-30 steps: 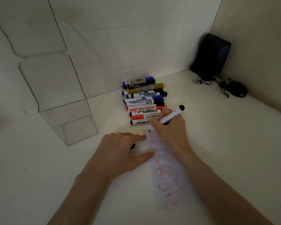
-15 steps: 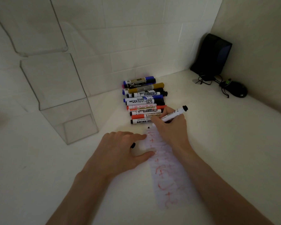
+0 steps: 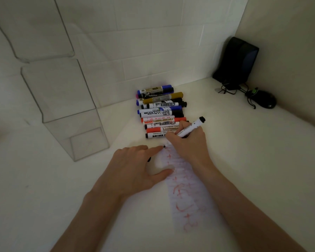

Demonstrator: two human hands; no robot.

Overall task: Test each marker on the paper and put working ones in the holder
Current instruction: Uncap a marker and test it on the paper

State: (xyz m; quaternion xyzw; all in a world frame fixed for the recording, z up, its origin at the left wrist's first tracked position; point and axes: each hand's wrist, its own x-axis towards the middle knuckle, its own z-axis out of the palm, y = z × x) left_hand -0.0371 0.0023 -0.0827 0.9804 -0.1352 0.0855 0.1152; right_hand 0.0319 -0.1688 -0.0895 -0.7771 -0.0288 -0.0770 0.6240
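My right hand (image 3: pixel 189 146) grips a white marker with black ends (image 3: pixel 191 128), its tip touching the far end of a narrow paper strip (image 3: pixel 188 190) covered in red scribbles. My left hand (image 3: pixel 135 170) rests on the strip's left edge, index finger and thumb stretched out. A small black cap (image 3: pixel 149 159) shows under its curled fingers. A pile of several markers (image 3: pixel 161 113), blue, black, red and gold, lies just beyond the paper. The clear acrylic holder (image 3: pixel 71 124) stands to the left with nothing visible inside it.
A white tiled wall runs behind the pile. A black speaker (image 3: pixel 236 60) stands in the far right corner, with a black mouse (image 3: pixel 265 100) and cables beside it. Bare white tabletop (image 3: pixel 244 151) lies to the right of my arms.
The marker tip has made small strokes at the far end of the paper. My left hand has stayed in place.
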